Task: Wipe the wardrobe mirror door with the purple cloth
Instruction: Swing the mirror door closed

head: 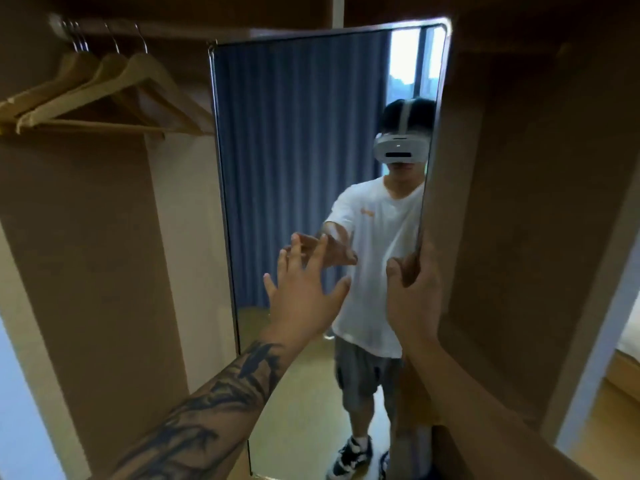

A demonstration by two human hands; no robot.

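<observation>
Mirror door held at its edge, no cloth in sight

Mirror door (294, 168) stands between wooden hangers (104, 95) to its left and a brown wardrobe panel (519, 202) to its right. Before its glass, left hand (304, 292) spreads released fingers. Right hand (412, 292) grasps its right edge.

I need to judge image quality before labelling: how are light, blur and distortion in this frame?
Head view: dim and soft throughout; the bright window reflected in the tall framed mirror door is blown out; wide-angle bending bows the frame; the open left hand is slightly blurred; the right hand grips the mirror's edge.
</observation>
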